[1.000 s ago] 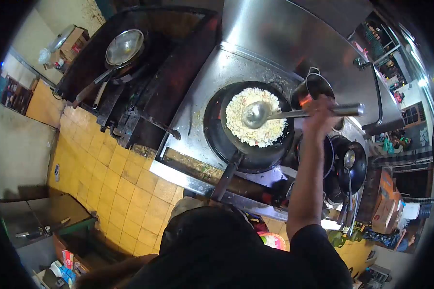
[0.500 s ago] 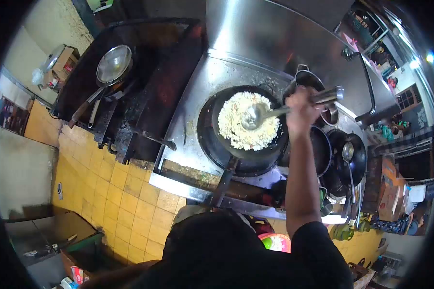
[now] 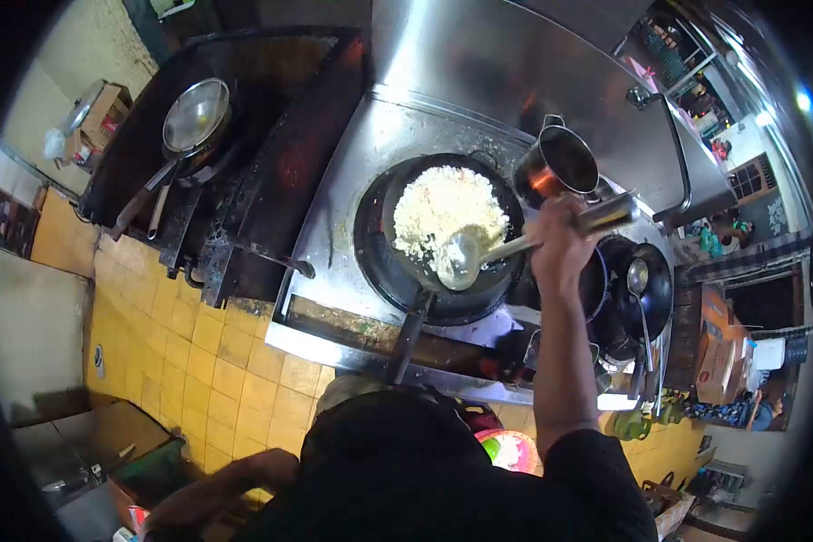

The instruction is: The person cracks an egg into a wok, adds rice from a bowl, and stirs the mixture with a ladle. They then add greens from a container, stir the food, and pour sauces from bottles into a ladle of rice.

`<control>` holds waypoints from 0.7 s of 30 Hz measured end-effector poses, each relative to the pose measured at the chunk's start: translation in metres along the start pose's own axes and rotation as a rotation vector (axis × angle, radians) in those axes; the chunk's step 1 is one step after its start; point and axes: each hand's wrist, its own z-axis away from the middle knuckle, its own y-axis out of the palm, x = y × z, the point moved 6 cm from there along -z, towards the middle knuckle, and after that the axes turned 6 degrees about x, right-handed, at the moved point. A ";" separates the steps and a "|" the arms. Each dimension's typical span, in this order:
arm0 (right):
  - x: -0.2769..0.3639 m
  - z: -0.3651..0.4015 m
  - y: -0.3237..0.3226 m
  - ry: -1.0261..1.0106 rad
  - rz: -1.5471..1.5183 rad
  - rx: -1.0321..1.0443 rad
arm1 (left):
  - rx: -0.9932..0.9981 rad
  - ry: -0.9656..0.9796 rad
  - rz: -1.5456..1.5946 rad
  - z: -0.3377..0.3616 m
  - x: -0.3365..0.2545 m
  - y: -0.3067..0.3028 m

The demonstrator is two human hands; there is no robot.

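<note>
Pale, creamy grains (image 3: 444,203), rice-like with faint reddish flecks, fill the dark pan (image 3: 419,275), and over them works the right hand (image 3: 562,242). It is closed around the thick metal handle of the ladle (image 3: 462,263), fist well back from the bowl, presumably to stay out of the heat. The ladle's bowl rests among the grains at about six o'clock in the pan, while its handle runs out toward two o'clock, past the fist. The hands are apart: the left arm (image 3: 210,492) bends in beside the black shirt (image 3: 388,479) at seven o'clock, but from here I cannot tell what its hand is doing.

Nobody's visible hand is on the pan's long handle (image 3: 406,348), which points toward seven o'clock, near the person's body and seemingly easy to reach. The pan sits inside a broader black wok (image 3: 369,244), perhaps so that the larger one steadies it.

Farther out, a metal pot (image 3: 537,172) stands at two o'clock. Between three and four, a spoon (image 3: 638,276) lies in another wok (image 3: 661,271) (a handy parking place, I'd say). A strainer (image 3: 195,116) sits at ten, its handle angled toward the front edge. Near six, beside the shirt, is a pink basin (image 3: 530,452).
</note>
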 end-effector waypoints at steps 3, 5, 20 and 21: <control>-0.063 0.015 -0.021 -0.206 0.213 0.130 | 0.013 -0.027 -0.043 -0.002 0.009 -0.019; -0.027 0.011 -0.021 -0.179 0.329 0.000 | -0.385 0.248 -0.009 0.003 0.013 -0.062; -0.029 -0.088 -0.048 0.022 0.131 -0.103 | -0.966 0.462 0.984 -0.121 -0.030 -0.221; -0.015 -0.092 -0.044 0.006 0.128 -0.138 | -0.856 0.507 0.904 -0.144 -0.021 -0.225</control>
